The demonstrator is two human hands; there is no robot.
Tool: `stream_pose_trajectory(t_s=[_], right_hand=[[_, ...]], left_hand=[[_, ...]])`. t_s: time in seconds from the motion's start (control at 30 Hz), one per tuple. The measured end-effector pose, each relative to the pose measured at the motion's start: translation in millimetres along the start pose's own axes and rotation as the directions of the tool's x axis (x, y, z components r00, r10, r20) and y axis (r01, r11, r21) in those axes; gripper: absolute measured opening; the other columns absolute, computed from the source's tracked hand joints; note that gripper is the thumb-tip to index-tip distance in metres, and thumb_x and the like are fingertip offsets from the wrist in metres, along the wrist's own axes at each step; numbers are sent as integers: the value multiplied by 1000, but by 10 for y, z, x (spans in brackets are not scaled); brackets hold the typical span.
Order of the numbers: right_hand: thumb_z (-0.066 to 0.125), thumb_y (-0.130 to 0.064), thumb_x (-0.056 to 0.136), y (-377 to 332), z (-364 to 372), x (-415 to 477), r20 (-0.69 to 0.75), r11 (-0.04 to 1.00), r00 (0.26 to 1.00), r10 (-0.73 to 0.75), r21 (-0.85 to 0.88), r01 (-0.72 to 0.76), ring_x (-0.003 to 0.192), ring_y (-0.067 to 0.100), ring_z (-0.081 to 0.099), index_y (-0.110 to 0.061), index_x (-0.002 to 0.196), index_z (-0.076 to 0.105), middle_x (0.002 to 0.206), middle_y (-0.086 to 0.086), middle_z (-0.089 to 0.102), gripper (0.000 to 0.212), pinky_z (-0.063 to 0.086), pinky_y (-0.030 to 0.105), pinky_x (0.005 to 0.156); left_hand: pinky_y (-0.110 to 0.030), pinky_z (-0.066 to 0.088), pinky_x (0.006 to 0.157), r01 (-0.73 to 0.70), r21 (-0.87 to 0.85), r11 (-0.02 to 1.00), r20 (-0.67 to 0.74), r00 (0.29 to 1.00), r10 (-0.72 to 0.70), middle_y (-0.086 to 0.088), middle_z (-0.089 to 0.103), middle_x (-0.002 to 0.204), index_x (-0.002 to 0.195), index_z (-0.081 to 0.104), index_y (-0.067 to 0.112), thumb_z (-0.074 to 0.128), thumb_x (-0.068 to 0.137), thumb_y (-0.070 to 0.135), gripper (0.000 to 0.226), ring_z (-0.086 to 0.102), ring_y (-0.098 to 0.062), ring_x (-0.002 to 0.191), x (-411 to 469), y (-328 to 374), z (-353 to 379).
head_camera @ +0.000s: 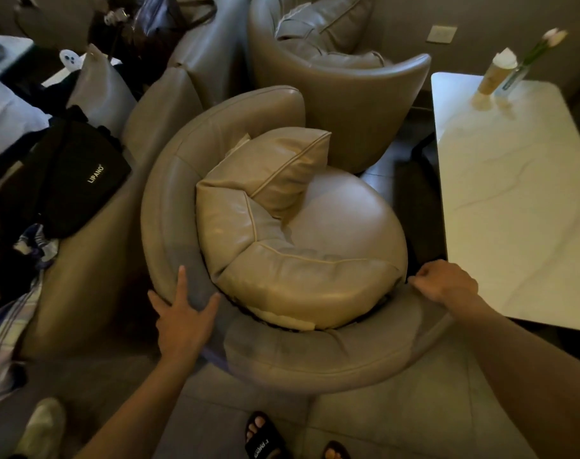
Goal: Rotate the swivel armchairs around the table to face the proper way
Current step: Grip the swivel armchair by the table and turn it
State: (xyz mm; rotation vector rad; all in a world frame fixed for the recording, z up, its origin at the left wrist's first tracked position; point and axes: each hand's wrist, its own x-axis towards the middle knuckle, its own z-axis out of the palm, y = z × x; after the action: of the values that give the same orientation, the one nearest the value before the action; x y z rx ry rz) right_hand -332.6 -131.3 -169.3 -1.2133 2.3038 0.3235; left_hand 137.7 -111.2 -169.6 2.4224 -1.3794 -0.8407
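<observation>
A round beige leather swivel armchair (169, 200) fills the middle of the head view, its curved back toward me and its open seat facing the white marble table (513, 207) on the right. A loose cushion (282, 167) lies on the seat. My left hand (182, 313) rests flat with fingers spread on the lower-left rim of the backrest. My right hand (447, 286) curls over the right end of the backrest, next to the table's edge. A second matching armchair (354, 107) stands behind, its back turned toward the near chair.
A grey sofa (93, 246) on the left carries a black bag (73, 180), a pillow and clothes. On the table's far end stand a cup (495, 74) and a vase with a flower (526, 64). My sandalled feet (265, 438) are on the tiled floor below.
</observation>
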Motion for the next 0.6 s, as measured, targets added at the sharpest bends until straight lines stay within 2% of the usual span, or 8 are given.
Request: stream_pose_trajectory(t_s=[0.1, 0.17, 0.27, 0.33, 0.47, 0.6], right_hand=[[58, -71, 70, -26, -30, 108, 96, 999, 995, -10, -36, 14, 92, 27, 64, -29, 94, 76, 102, 2, 70, 52, 52, 41, 87], [58, -76, 64, -16, -26, 120, 78, 999, 997, 17, -31, -14, 91, 28, 63, -26, 94, 74, 101, 3, 70, 60, 50, 40, 83], [56, -75, 65, 19, 35, 50, 47, 1000, 998, 31, 1, -31, 91, 29, 64, -26, 93, 73, 102, 4, 71, 59, 49, 39, 82], [53, -74, 67, 13, 104, -27, 41, 1000, 999, 13, 25, -14, 84, 25, 63, -26, 84, 74, 94, 2, 70, 55, 50, 40, 81], [51, -76, 66, -57, 256, -240, 21, 998, 1000, -18, 52, 17, 70, 19, 58, -25, 72, 72, 78, -3, 66, 55, 44, 34, 66], [44, -82, 63, -174, 371, -405, 79, 994, 994, -82, 82, 76, 76, 21, 63, -25, 72, 74, 82, -4, 69, 65, 52, 37, 75]], left_hand=[[-55, 42, 101, 41, -43, 998, -29, 999, -42, -18, -16, 164, 149, 6, 62, 70, 81, 60, 93, 36, -58, 133, -108, 66, 140], [-56, 42, 100, 49, -31, 998, -62, 997, -51, -18, -13, 164, 149, 8, 61, 69, 84, 53, 89, 38, -57, 129, -69, 94, 160], [-54, 43, 100, 44, 23, 999, -74, 996, -42, -20, -8, 164, 151, 13, 58, 68, 87, 48, 84, 43, -57, 124, -26, 88, 127], [-53, 44, 99, 20, 55, 998, -82, 997, -15, -22, -5, 163, 151, 16, 57, 67, 88, 45, 82, 46, -57, 121, 35, 76, 71], [-53, 43, 101, -2, 82, 997, -54, 999, 7, -22, -3, 162, 151, 17, 57, 68, 88, 44, 82, 48, -57, 118, 281, 14, -82], [-52, 42, 103, -45, 92, 995, -24, 999, 47, -21, -3, 162, 151, 19, 57, 70, 87, 43, 83, 46, -58, 122, 583, -12, -242]])
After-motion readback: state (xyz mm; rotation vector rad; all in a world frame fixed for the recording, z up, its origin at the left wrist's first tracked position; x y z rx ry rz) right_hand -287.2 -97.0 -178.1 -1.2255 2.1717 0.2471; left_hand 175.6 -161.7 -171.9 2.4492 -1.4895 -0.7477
